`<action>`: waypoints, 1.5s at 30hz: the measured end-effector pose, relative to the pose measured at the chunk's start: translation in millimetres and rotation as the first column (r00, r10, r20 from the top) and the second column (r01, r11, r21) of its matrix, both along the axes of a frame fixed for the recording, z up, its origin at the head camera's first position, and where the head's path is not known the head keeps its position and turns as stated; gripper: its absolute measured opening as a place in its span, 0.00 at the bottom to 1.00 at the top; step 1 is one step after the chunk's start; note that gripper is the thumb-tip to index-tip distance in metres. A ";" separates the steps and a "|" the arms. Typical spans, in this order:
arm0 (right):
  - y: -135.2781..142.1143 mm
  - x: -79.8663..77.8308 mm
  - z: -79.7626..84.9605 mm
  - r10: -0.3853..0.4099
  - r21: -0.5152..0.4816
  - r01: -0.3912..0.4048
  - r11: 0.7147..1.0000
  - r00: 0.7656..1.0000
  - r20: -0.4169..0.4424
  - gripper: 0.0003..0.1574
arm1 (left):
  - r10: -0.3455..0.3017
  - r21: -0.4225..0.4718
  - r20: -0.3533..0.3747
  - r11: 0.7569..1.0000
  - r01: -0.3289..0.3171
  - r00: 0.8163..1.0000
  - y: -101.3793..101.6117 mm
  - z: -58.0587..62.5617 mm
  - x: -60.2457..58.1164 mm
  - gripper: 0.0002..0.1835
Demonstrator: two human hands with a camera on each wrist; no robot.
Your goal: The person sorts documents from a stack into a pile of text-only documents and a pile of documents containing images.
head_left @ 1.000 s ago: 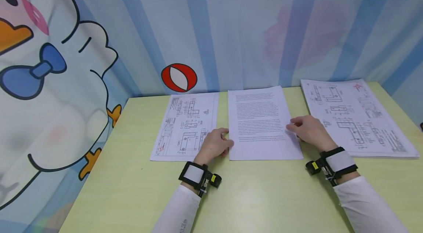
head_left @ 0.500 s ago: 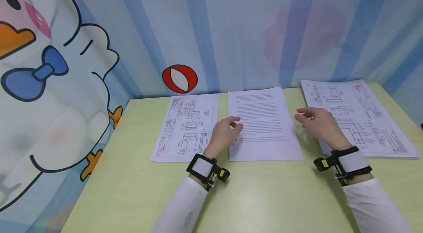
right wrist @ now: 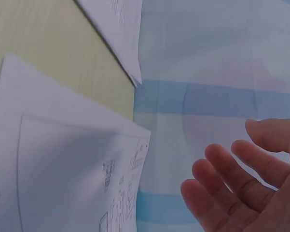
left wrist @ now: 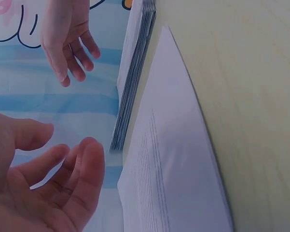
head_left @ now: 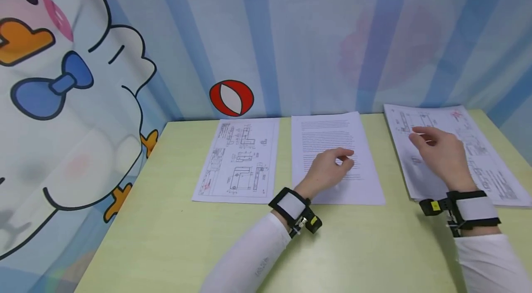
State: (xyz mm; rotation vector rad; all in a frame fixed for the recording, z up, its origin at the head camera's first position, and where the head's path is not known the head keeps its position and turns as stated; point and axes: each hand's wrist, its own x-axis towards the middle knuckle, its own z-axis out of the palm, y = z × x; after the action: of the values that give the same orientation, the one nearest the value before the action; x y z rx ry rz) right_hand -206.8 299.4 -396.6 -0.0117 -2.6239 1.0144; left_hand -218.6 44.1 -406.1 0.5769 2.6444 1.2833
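In the head view my left hand (head_left: 326,170) hovers over the middle stack of printed text pages (head_left: 320,131), its fingers relaxed and holding nothing. My right hand (head_left: 444,154) is above the left part of the thick stack of technical drawings (head_left: 494,182) at the right, also holding nothing. The left wrist view shows loosely bent left fingers (left wrist: 89,169) apart from the text pages (left wrist: 178,116). Relaxed right fingers (right wrist: 231,179) appear in the right wrist view, clear of the drawings (right wrist: 62,159). A drawing sheet (head_left: 245,164) lies at the left, untouched.
The papers lie in a row on a pale yellow-green table (head_left: 158,237). Behind them hangs a blue-striped curtain (head_left: 311,53) printed with a cartoon duck and a red ball. Gaps of bare tabletop separate the paper piles.
Both hands have left the edges of the middle text pages, risen and moved right. The left is now over those pages, the right over the right-hand drawings. The papers have stayed in place.
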 end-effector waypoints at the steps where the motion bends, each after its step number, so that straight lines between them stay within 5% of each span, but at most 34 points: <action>1: 4.1 0.7 -0.9 -0.011 0.004 0.011 1.000 1.000 -0.006 0.34 | -0.011 0.008 0.014 1.000 0.011 1.000 4.3 -0.9 0.2 0.18; 17: 77.6 -9.3 -43.0 -0.155 0.129 0.128 0.983 0.961 0.231 0.55 | -0.087 0.112 0.217 0.992 0.064 0.972 68.7 -21.6 13.9 0.19; 25: 78.9 4.2 -40.3 -0.188 0.145 0.147 0.978 0.927 0.326 0.52 | -0.064 0.145 0.345 0.989 0.014 0.937 91.9 -26.8 18.2 0.19; 37: 87.1 4.5 -41.1 -0.341 0.205 0.276 0.939 0.824 0.453 0.50 | -0.095 0.302 0.489 0.951 -0.065 0.867 113.7 -37.7 17.5 0.21; 45: 83.1 5.1 -38.5 -0.328 0.203 0.263 0.943 0.829 0.453 0.49 | -0.060 0.346 0.500 0.928 -0.136 0.864 117.6 -39.3 17.7 0.24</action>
State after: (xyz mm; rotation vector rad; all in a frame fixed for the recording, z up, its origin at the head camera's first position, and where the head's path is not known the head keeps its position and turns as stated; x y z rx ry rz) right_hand -201.7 382.5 -435.1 -0.7107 -2.9891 0.8015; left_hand -200.9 161.7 -445.4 0.1817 2.0063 1.6897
